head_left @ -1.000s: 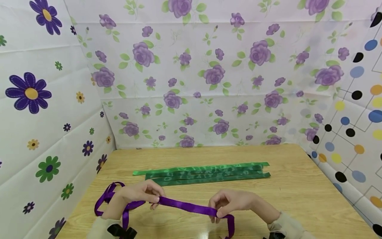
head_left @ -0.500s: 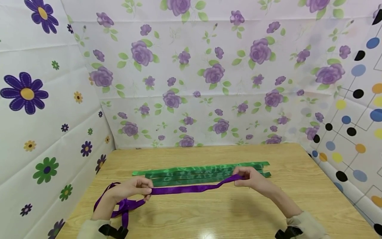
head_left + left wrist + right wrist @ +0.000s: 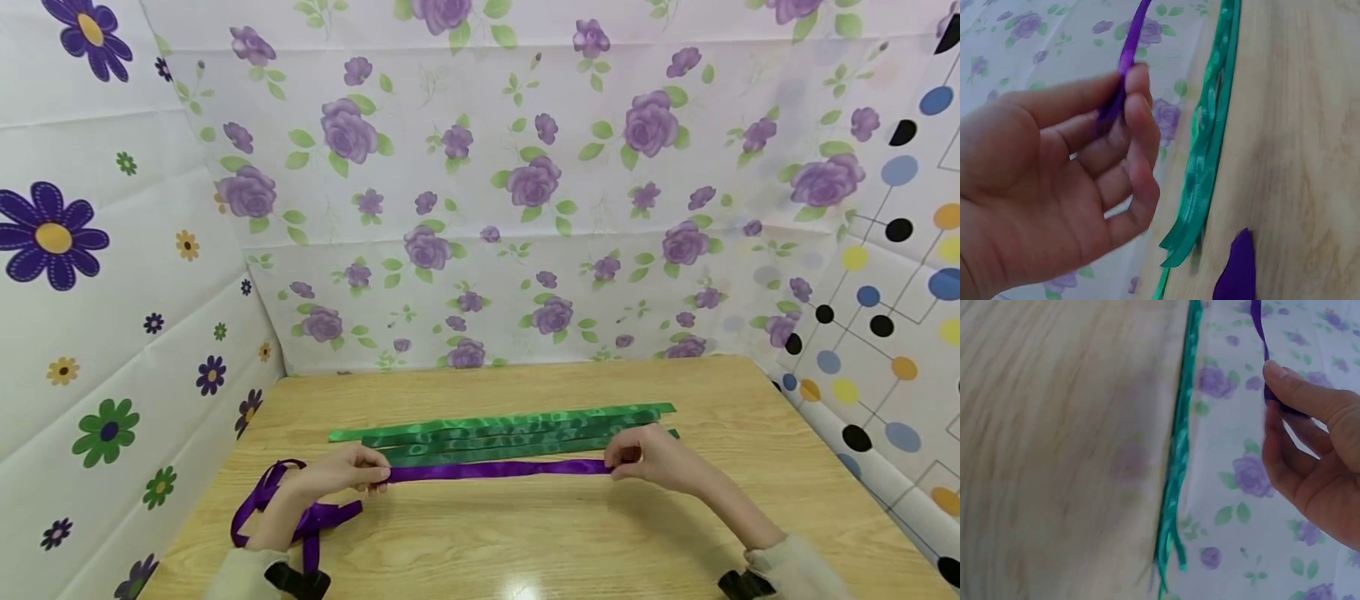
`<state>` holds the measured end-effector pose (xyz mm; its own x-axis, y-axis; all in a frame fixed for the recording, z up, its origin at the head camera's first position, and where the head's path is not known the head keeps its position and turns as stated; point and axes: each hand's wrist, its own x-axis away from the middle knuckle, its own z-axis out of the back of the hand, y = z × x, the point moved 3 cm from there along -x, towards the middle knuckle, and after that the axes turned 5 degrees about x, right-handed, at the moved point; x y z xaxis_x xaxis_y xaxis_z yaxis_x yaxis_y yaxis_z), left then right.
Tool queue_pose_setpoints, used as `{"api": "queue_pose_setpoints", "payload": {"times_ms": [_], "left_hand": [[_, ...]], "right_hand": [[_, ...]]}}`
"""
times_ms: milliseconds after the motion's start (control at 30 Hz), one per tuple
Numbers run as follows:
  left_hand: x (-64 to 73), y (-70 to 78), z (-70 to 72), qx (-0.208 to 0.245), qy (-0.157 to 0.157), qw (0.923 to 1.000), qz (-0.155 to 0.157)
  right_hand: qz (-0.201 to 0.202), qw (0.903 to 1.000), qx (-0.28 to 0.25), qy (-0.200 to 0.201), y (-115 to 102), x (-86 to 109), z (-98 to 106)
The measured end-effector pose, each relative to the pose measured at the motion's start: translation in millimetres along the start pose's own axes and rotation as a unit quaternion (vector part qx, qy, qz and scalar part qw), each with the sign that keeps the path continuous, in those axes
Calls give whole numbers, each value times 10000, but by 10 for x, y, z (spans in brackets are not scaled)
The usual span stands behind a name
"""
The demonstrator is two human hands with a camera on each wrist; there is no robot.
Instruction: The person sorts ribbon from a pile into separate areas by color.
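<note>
A strip of purple ribbon (image 3: 495, 470) is stretched nearly level between the two hands in the head view. The left hand (image 3: 341, 468) pinches its left end between thumb and fingers, and the purple ribbon (image 3: 1132, 44) runs up from those fingertips in the left wrist view. At the other end the right hand (image 3: 652, 458) pinches the strip, its tail lying inside the fingers. Just beyond the strip, several green ribbons (image 3: 517, 429) lie side by side across the table. The right hand overlaps their right ends in the head view.
A loose heap of purple ribbon (image 3: 322, 518) lies at the left, partly behind the left forearm, with one end pointing right. The wooden table (image 3: 450, 550) is bordered by flowered cloth (image 3: 480, 283) at the back and patterned sheets on both sides.
The right hand has moved right and away from the body, straightening the purple strip. Both hands now hold it along the near side of the green ribbons. The left hand has shifted slightly.
</note>
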<state>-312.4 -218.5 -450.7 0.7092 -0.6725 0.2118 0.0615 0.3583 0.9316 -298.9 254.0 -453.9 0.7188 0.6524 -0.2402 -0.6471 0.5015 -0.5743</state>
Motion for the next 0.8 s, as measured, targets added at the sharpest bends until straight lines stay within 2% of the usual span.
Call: {"api": "queue_pose_setpoints", "payload": {"times_ms": [133,267,367,467,567,700,800], "left_hand": [[-52,-43,-91,-104,379,9988,295],[-108,-84,-179,-219,746,9955,542],[-127,-112,-211,-379,970,9921,694],[-124,-127,-218,-556,1173,9886,764],[-117,-131,-219,-654,1294,9860,818],[-115,-128,-221,-860,1416,9827,823],[-108,-123,-222,-1033,1598,9788,761]], "right_hand": [[-88,9995,280,-133,166,35,-16],[-264,9989,171,-353,318,57,-74],[-566,9967,137,-572,394,49,-143],[-895,9921,429,-767,423,21,-213],[-1146,9866,466,-1066,402,-4,-273],[-1137,9836,291,-1373,348,-10,-303],[-1087,9850,166,-1333,364,2,-270]]}}
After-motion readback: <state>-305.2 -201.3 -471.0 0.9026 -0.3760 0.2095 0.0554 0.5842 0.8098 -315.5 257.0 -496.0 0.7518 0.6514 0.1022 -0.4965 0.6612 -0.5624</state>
